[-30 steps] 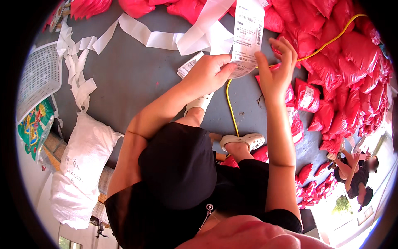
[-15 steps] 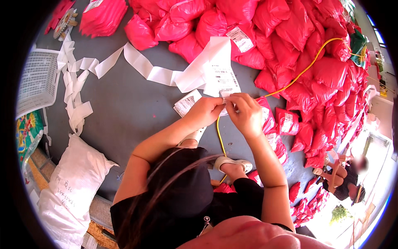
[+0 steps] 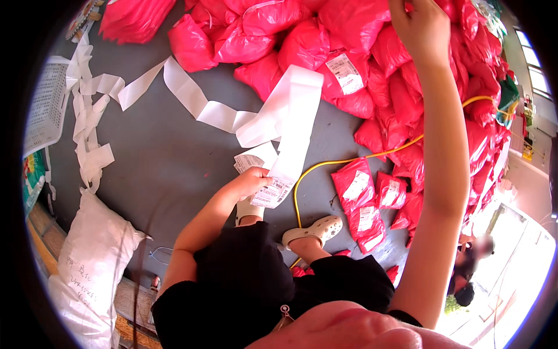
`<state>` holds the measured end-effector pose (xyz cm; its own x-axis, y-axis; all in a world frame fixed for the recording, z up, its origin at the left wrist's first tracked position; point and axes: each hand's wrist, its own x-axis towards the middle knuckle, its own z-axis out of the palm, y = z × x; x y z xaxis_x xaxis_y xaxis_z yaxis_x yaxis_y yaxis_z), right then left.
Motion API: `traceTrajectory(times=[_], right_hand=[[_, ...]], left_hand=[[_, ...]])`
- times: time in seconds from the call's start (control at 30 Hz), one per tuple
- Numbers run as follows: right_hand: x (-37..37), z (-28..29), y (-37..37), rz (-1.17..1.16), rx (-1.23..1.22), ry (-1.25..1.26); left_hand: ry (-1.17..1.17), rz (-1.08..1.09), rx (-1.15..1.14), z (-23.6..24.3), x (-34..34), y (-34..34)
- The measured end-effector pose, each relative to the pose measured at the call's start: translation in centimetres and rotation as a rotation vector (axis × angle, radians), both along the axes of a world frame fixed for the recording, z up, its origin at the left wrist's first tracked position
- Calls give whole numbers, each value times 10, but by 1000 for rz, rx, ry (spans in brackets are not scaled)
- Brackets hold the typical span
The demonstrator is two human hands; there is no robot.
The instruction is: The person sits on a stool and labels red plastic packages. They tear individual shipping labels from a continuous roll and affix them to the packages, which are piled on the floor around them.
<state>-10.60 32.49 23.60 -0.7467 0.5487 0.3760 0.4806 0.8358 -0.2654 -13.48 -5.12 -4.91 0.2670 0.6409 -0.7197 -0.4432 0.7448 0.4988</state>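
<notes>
One white label strip [image 3: 297, 122], looping from upper left to centre, probably light, limp and easily torn, so best gripped flat near an edge. Printed end pinched between thumb and fingers of the left hand [image 3: 249, 182], centre; at upper right, right hand [image 3: 427, 32] before red bags [image 3: 401, 93], fingertips cropped, cannot tell whether gripping.

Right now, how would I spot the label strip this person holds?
Find the pink bag pile, then the grey floor beside it. Over that, the left hand holds the label strip: a long white ribbon, unlike the short bag labels.
</notes>
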Motion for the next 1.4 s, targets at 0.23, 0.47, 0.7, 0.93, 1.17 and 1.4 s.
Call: traceTrajectory(times=[0.23,0.47,0.7,0.93,1.17,1.4], right_hand=[[14,-119,106,187,573,-447],[31,-113,92,123,464,-720],[-44,-108,97,146,677,-337],[-25,-132,108,83,354,-573],[74,-157,-61,181,-834,412],[81,-202,-171,-203,-1510,690]], left_hand=[[-18,135,-21,5,-17,23],[22,123,34,6,-31,46],[-56,105,55,17,-24,68],[16,-25,257,48,-31,104],[80,555,343,81,-51,136],[73,631,452,93,-39,129]])
